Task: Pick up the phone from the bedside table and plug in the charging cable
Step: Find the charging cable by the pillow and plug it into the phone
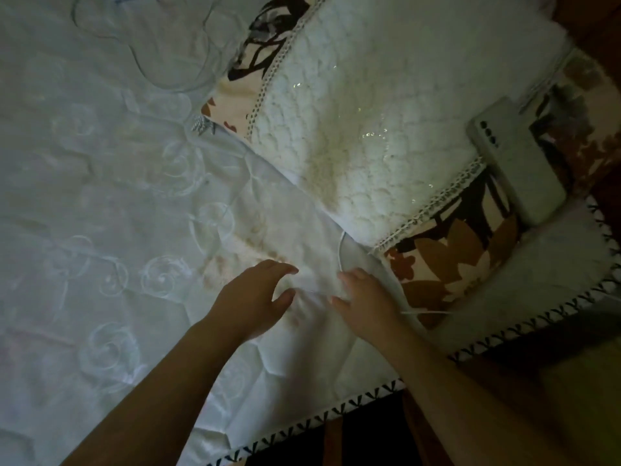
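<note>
The phone (517,159) lies up and right of my right hand (366,302), face down across the pillow's (363,136) far end, long axis running toward the bed (100,196) edge. My right hand, nearer, loosely curls on the white cable (340,250); my left hand (255,301) hovers half open, empty. Only pillow lies between.

We see a white quilted bedspread (111,203) of smooth cloth with a faint satin sheen and stitched swirls. On the long cushion (363,129) the middle looks woolly and rough, with flat printed fabric ends. The pale grey-green phone (514,163) seems matt plastic.
</note>
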A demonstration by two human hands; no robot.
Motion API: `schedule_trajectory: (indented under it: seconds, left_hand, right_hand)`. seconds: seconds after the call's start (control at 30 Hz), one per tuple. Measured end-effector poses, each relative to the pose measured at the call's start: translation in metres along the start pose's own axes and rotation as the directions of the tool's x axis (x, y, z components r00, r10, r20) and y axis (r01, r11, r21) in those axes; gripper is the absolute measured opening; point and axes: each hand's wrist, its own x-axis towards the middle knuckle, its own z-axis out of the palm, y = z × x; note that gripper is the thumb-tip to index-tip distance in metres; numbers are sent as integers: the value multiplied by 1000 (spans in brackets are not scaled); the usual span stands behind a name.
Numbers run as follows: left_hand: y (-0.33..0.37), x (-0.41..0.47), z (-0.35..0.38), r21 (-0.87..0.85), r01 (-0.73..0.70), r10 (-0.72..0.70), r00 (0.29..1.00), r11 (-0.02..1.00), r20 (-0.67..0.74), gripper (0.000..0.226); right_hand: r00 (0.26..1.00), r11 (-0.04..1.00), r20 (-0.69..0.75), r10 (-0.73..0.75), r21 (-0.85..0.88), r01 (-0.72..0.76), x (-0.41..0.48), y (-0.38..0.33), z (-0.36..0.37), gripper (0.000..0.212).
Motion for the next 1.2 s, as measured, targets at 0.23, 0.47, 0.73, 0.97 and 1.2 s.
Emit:
schedule_trajectory:
  seconds: [0.23, 0.47, 0.73, 0.97, 1.2]
  left_hand:
    - [-38, -11, 15, -55, 36, -37, 999, 998, -14, 38]
    - [-63, -13, 27, -70, 57, -56, 998, 996, 6, 38]
    - [-71, -1, 30, -75, 42, -41, 999, 996, 8, 37]
    - [-70, 13, 21, -74, 32, -32, 999, 997, -6, 37]
    - [-60, 10, -1, -50, 17, -19, 999, 999, -42, 36]
  right_hand:
    - [976, 999, -217, 27, -13, -30, 26, -5, 33, 54]
    - [888, 980, -415, 199, 102, -172, 60, -15, 48, 56]
    - [870, 975, -451, 196, 185, -124, 66, -22, 61, 38]
    - [858, 954, -461, 226, 283, -100, 75, -29, 61, 39]
    - [883, 916, -424, 200, 400, -16, 65, -43, 50, 18]
